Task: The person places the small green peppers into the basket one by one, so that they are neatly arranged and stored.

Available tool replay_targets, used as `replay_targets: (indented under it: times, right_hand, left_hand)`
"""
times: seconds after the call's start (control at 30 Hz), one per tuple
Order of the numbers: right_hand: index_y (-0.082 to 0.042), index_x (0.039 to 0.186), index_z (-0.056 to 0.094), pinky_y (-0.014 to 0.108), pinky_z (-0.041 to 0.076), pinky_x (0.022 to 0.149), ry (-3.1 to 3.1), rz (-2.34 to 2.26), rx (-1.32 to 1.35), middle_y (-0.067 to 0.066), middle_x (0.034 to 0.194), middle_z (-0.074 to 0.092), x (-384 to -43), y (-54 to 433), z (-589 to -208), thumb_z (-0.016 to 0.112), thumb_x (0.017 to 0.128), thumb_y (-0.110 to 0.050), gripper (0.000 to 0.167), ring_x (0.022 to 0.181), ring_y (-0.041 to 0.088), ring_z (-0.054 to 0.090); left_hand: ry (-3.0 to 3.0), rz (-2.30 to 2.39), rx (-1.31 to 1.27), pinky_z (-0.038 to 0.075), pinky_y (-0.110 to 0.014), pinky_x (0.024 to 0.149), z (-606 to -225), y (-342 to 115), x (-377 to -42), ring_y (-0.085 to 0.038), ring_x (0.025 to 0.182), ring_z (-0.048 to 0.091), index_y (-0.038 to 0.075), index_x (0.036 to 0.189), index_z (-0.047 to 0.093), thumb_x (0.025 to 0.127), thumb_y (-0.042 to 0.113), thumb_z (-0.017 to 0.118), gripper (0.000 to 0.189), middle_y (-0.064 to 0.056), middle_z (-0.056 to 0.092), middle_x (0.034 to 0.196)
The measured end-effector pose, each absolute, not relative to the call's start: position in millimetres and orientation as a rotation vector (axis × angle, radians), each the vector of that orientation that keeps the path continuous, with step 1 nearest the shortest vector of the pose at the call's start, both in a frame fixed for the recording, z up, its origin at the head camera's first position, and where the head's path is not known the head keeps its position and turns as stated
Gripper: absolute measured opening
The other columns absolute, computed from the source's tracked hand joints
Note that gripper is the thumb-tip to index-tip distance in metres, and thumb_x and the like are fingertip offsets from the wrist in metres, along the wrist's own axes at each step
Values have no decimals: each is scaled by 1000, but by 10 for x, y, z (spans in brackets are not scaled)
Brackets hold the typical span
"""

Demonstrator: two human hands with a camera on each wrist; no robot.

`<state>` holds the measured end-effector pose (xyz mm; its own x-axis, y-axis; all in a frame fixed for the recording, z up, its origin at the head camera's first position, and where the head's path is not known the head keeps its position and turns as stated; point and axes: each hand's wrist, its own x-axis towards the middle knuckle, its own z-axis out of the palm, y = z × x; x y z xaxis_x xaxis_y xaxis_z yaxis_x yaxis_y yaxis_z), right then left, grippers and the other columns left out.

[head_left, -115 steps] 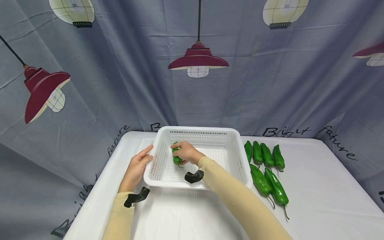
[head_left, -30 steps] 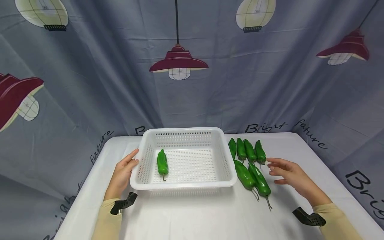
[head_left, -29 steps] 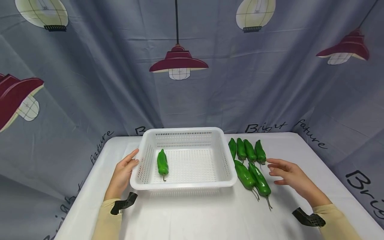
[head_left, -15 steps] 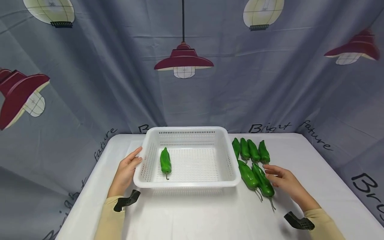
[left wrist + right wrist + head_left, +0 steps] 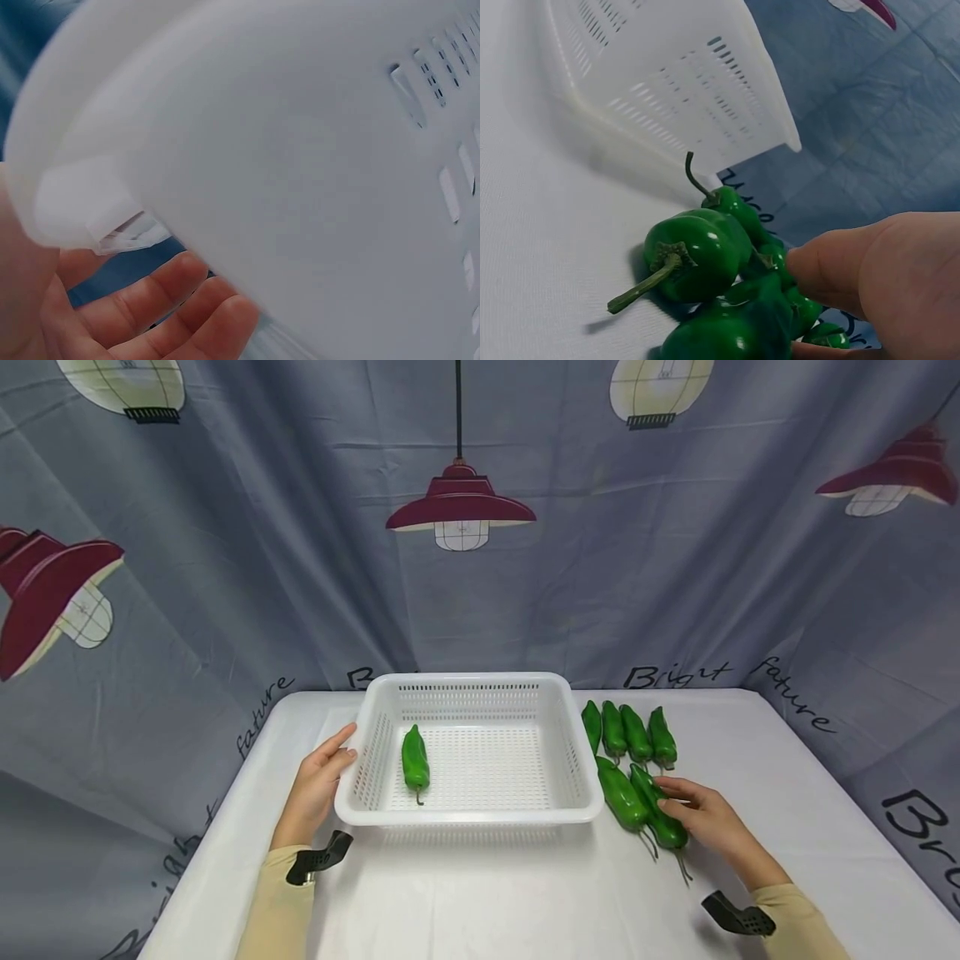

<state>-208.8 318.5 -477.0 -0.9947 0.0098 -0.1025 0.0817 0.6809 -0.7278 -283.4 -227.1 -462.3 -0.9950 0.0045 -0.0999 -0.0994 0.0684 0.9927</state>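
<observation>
A white perforated plastic basket (image 5: 468,818) stands on the table with one green pepper (image 5: 415,760) lying inside, near its left wall. My left hand (image 5: 310,789) rests against the basket's left side; in the left wrist view its fingers (image 5: 150,304) touch the outer wall below the rim. To the right of the basket, my right hand (image 5: 708,817) pinches the nearest long green pepper (image 5: 670,835), which still lies on the cloth. In the right wrist view the thumb (image 5: 836,262) is above that pepper, and a finger shows partly below.
Beside the held pepper lies another long pepper (image 5: 622,793), and behind them several smaller green peppers (image 5: 636,737) stand in a row close to the basket's right wall. A white cloth (image 5: 487,902) covers the table. A grey-blue printed curtain (image 5: 600,602) hangs along the back.
My right hand has gone from the basket, where it left a pepper, over to the peppers on the right. It has then moved leftward onto the nearest long one. The left hand stays at the basket.
</observation>
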Motion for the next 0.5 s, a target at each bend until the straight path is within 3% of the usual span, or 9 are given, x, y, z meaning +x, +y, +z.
replay_targets:
  times: [0.17,0.5]
  right_hand:
    - [6,146,49,56,56,93,2829,-1191,64,39,141,50,-2092,3173,-4790,58,104,-21,51,125,56,53]
    - [5,146,50,56,56,93,2854,-1165,53,39,141,50,-2105,3168,-4836,60,102,-17,50,122,55,56]
  left_hand:
    - [2244,2095,-108,51,-11,91,-4626,-2261,-2834,8,111,57,19,161,33,108,17,47,54,-17,46,154]
    - [2220,2101,-106,50,-10,91,-4624,-2273,-2842,7,114,54,19,161,32,108,17,46,55,-12,42,158]
